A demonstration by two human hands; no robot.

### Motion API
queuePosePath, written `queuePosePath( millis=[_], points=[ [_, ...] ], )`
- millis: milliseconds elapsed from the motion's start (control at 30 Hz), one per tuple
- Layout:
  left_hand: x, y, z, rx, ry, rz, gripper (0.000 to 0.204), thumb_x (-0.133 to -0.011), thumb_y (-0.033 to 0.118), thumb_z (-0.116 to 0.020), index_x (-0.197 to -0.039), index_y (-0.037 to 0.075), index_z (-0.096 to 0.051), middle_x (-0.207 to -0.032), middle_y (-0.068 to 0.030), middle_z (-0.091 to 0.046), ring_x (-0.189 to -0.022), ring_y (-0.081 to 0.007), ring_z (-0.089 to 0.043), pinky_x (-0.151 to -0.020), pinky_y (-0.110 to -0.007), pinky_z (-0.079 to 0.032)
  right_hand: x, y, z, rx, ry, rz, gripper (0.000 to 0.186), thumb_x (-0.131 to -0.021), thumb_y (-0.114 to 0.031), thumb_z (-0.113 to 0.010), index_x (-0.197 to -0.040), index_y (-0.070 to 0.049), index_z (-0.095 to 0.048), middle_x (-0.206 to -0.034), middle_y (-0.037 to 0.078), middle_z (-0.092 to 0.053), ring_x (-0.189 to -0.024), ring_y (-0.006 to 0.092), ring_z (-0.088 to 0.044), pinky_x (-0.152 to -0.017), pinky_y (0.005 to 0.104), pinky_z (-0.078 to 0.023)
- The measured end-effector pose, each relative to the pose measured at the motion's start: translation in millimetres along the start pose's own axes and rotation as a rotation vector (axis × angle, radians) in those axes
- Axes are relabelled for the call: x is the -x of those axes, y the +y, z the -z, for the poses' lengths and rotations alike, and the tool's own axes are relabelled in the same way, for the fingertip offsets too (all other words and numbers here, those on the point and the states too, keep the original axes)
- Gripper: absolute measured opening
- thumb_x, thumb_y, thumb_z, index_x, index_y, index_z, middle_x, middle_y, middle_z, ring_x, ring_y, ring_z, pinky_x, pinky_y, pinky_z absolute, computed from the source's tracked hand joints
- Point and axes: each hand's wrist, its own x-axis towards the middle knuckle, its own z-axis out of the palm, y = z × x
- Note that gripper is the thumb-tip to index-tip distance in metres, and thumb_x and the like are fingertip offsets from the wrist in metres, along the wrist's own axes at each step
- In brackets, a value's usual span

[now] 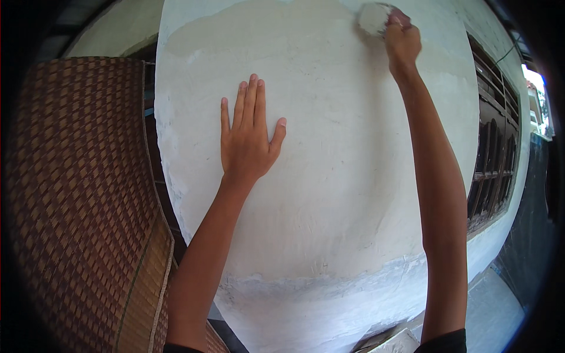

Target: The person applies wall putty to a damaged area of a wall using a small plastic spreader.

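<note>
A pale plastered wall fills the middle, with a greyer coat over much of it and whiter, rough patches low down. My left hand lies against it, palm down, fingers stretched and apart, holding nothing. High on the right, my right hand is closed round the reddish handle of a brush, whose wide, whitish head is at the wall near the upper edge of the coated area. The brush is slightly blurred, and its bristles cannot be made out clearly.
A brown woven mat hangs upright at the left. On the right are a barred wooden window and a dark panel. A pale, box-like object lies at the wall's foot.
</note>
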Motion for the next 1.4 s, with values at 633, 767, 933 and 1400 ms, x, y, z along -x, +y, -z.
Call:
queuePosePath(
  millis=[633, 767, 933, 1400],
  points=[
    [1, 2, -2, -0.009, 0.001, 0.006, 0.067, -0.097, 0.03, -0.05, -0.155, 0.005, -0.026, -0.16, -0.0111, -0.029, -0.149, -0.0267, -0.026, -0.122, -0.05, -0.013, 0, 11, -17, -0.215, 0.016, -0.056, 0.038, -0.096, -0.03, -0.055, -0.11, 0.002, -0.066, -0.101, 0.017, -0.071, -0.092, 0.0261, -0.068, -0.083, 0.0368, -0.053],
    [3, -4, 1, 0.011, -0.007, -0.002, 0.067, -0.097, 0.03, -0.05, -0.155, 0.005, -0.026, -0.16, -0.0109, -0.029, -0.149, -0.0268, -0.026, -0.122, -0.051, -0.013, 36, -23, -25, -0.06, -0.352, 0.169, 0.048, -0.091, -0.039, -0.059, -0.111, 0.004, -0.067, -0.107, 0.024, -0.07, -0.103, 0.0344, -0.068, -0.089, 0.0405, -0.052],
    [-1, 0, 2, 0.025, -0.001, -0.018, 0.067, -0.097, 0.03, -0.05, -0.155, 0.005, -0.026, -0.16, -0.0104, -0.029, -0.148, -0.0268, -0.027, -0.122, -0.051, -0.014, -35, 49, -2, 0.353, -0.043, 0.036, 0.05, -0.092, -0.042, -0.058, -0.111, 0.003, -0.068, -0.108, 0.024, -0.07, -0.104, 0.0379, -0.067, -0.091, 0.0453, -0.05],
    [-4, 4, 4, 0.039, 0.007, -0.032, 0.068, -0.097, 0.029, -0.05, -0.155, 0.004, -0.026, -0.16, -0.0111, -0.029, -0.148, -0.0272, -0.027, -0.121, -0.05, -0.013, -15, 2, -18, 0.534, 0.084, -0.066, 0.04, -0.095, -0.035, -0.057, -0.11, 0.0, -0.068, -0.103, 0.016, -0.071, -0.095, 0.0253, -0.068, -0.081, 0.0342, -0.052]
  ],
)
